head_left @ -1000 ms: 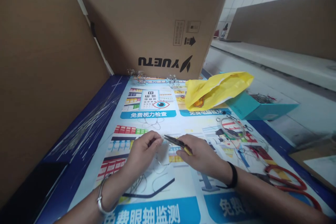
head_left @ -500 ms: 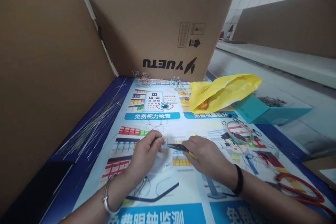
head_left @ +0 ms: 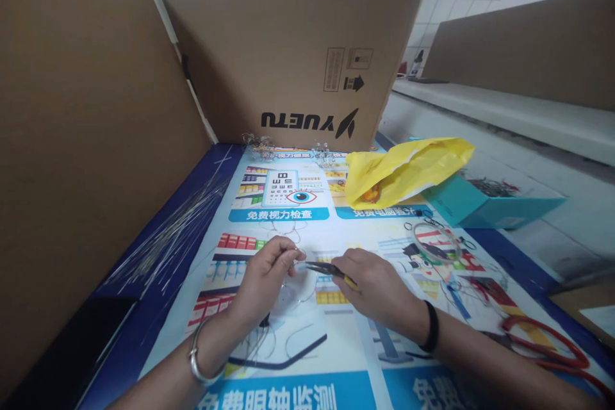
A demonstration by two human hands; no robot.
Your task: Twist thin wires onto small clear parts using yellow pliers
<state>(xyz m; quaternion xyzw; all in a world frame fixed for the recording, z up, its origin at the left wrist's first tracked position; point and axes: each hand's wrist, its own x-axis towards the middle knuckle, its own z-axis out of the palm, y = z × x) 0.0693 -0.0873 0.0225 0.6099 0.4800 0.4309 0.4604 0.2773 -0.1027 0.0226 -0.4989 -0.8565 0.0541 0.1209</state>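
Note:
My right hand (head_left: 368, 278) is wrapped round a pair of pliers (head_left: 324, 267) with dark jaws and a yellow handle. The jaws point left, towards my left hand (head_left: 271, 275). Thumb and index finger of that hand pinch a thin wire (head_left: 298, 255), whose end stands at the plier tips. Whether the jaws touch the wire I cannot tell. Beneath my left wrist lies a tangle of thin wire (head_left: 259, 343) on the printed sheet (head_left: 346, 346). A few wire loops (head_left: 283, 229) lie just beyond my hands.
Straight wires (head_left: 168, 230) lie in a bundle at left. A yellow plastic bag (head_left: 408, 170) and a teal box (head_left: 494, 202) stand at right, with a clear ring (head_left: 437, 242) nearer. Red-handled scissors (head_left: 548, 339) lie at lower right. Cardboard panels (head_left: 288, 51) rise behind.
Both hands stay nearly in place, with the plier jaws still at the left fingertips. The camera view has shifted slightly.

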